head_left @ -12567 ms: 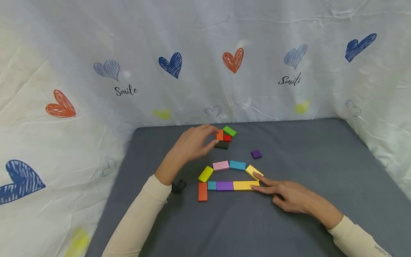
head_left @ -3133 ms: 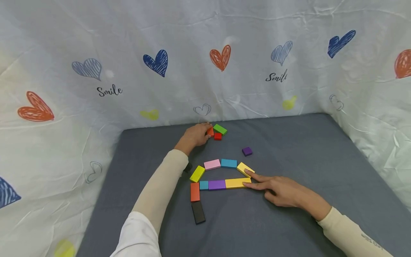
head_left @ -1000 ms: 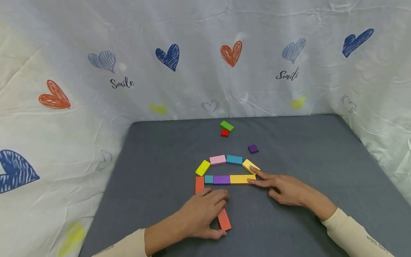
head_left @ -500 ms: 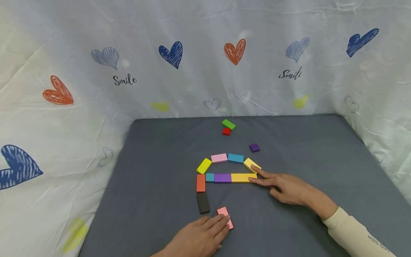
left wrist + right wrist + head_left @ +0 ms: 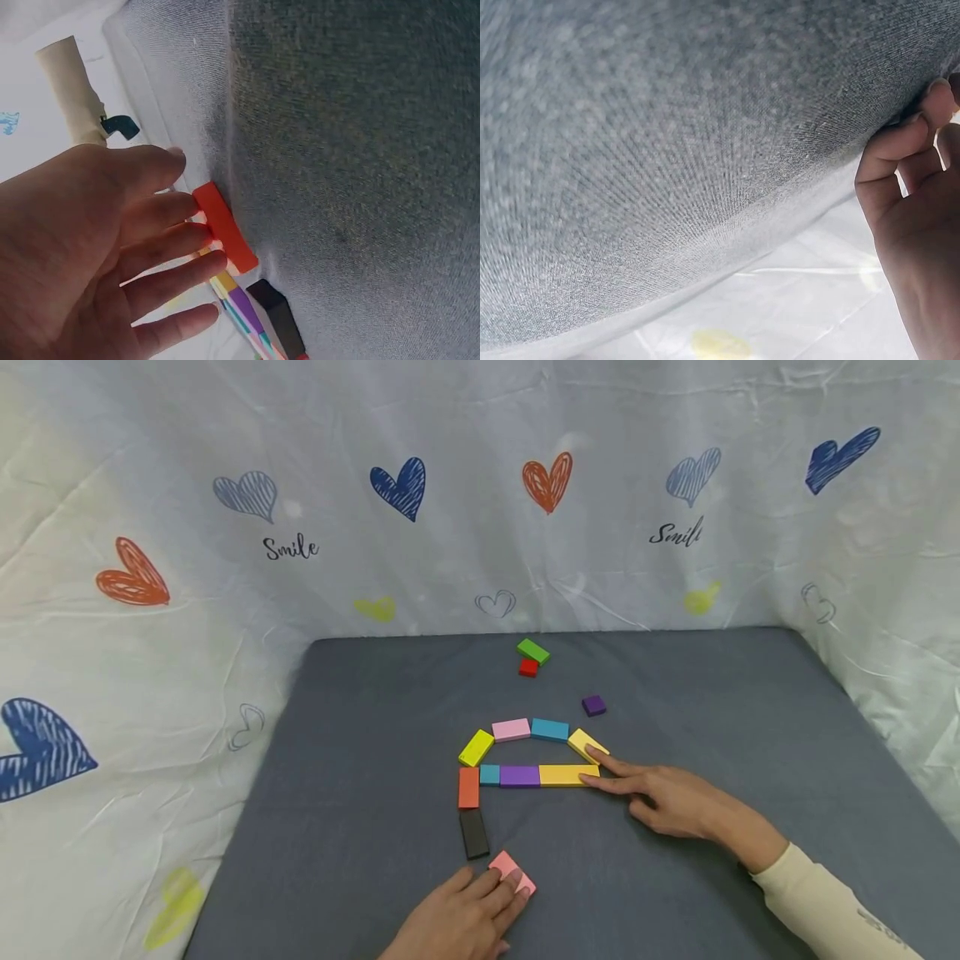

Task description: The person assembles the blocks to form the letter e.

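Note:
My left hand (image 5: 459, 917) rests straight fingertips on a salmon-orange block (image 5: 504, 862), which lies slanted near the lower end of a black block (image 5: 474, 835). In the left wrist view, this block (image 5: 225, 229) looks bright orange-red, with the fingertips along its side. Above the black block is an orange block (image 5: 468, 788), joined by a row of teal (image 5: 489, 776), purple (image 5: 519, 777) and long yellow (image 5: 561, 775) blocks. Two outstretched fingers of my right hand (image 5: 675, 802) touch the long yellow block and a pale yellow block (image 5: 581, 740).
A yellow-green block (image 5: 476, 748), a pink block (image 5: 512, 730) and a blue block (image 5: 550, 730) form an arch over the row. Farther back lie a small purple block (image 5: 594, 705), a red block (image 5: 528, 667) and a green block (image 5: 533, 651) on the grey cloth (image 5: 375, 735).
Left hand has brought the black block, then the salmon-orange one, from the back pile to the front. In the last half second that block turned and slid left. Right hand has kept its place.

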The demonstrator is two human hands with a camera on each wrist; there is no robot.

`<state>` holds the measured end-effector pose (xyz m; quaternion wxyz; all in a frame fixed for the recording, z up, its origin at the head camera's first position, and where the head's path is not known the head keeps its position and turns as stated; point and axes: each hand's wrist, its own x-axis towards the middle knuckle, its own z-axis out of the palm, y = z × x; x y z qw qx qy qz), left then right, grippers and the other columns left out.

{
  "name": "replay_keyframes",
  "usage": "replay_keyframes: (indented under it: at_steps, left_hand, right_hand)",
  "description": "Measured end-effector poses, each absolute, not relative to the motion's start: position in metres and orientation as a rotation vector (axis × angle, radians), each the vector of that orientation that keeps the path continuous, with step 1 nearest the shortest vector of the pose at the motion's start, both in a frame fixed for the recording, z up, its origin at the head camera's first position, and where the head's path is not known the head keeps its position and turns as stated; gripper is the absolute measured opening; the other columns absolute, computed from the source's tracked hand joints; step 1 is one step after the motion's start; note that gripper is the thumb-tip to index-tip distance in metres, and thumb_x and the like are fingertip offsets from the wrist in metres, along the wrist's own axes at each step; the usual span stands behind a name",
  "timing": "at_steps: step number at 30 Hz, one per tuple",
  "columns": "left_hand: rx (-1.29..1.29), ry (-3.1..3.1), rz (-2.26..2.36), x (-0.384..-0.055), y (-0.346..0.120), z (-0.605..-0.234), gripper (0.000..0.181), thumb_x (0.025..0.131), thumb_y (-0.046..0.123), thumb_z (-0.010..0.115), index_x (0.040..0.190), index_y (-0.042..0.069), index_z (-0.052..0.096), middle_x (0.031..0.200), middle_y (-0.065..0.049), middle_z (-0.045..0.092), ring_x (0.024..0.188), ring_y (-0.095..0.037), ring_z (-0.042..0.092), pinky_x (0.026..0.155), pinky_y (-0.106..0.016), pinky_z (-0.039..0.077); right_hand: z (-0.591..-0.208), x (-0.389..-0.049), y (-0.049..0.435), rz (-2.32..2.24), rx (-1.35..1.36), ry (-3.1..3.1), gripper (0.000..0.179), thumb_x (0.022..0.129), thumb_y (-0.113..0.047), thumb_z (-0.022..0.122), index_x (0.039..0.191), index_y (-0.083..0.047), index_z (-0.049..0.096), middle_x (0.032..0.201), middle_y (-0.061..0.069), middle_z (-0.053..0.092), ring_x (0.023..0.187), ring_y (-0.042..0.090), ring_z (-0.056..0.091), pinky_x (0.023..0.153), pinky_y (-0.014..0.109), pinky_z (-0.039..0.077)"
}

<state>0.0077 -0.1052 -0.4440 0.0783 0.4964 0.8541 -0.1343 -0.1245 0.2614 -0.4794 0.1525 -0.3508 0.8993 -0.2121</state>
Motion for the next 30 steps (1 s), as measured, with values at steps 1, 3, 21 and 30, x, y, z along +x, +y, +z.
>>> replay_keyframes:
  at_steps: [1,3,21,30]
  left_hand:
    - [1.508,2.579,-0.414,0.0086,-0.1058,-0.4443,0.061,0.105,0.061,0.054,0.158,0.032,0.051,0.151,0.014,0.056,0.135,-0.005,0.053,0.102,-0.027,0.047]
    - [1.533,2.610,-0.427,0.0099,-0.1069,-0.4447,0.060,0.105,0.062,0.055,0.157,0.031,0.053,0.147,0.015,0.058,0.133,-0.006,0.054,0.098,-0.026,0.046]
    - [1.411,2.630,-0.403,0.0160,-0.1123,-0.4451,0.064,0.101,0.063,0.060,0.157,0.033,0.052,0.149,0.014,0.053,0.139,-0.010,0.052,0.094,-0.026,0.049]
    - [1.346,2.569,-0.347,0.0152,-0.1130,-0.4437,0.063,0.103,0.063,0.055,0.159,0.034,0.049,0.155,0.016,0.050,0.142,-0.011,0.050,0.096,-0.028,0.050]
  right_hand:
    - [-0.4793,-0.1247,0.2616,-0.610,-1.005,2.578,0.077,0.097,0.002,0.060,0.159,-0.041,0.046,0.175,-0.006,0.025,0.094,0.008,0.057,0.056,0.019,0.032]
    - [-0.4789,-0.1250,0.2621,-0.615,-1.002,2.574,0.077,0.097,0.002,0.060,0.159,-0.041,0.047,0.175,-0.006,0.025,0.082,0.003,0.052,0.055,0.019,0.031]
    - [-0.4778,-0.1260,0.2625,-0.622,-1.012,2.570,0.076,0.097,0.002,0.059,0.159,-0.040,0.047,0.175,-0.004,0.026,0.062,-0.001,0.031,0.053,0.019,0.029]
    - [-0.4783,-0.1252,0.2625,-0.633,-1.034,2.562,0.076,0.097,0.003,0.059,0.160,-0.038,0.047,0.175,-0.003,0.026,0.059,-0.002,0.027,0.053,0.018,0.031]
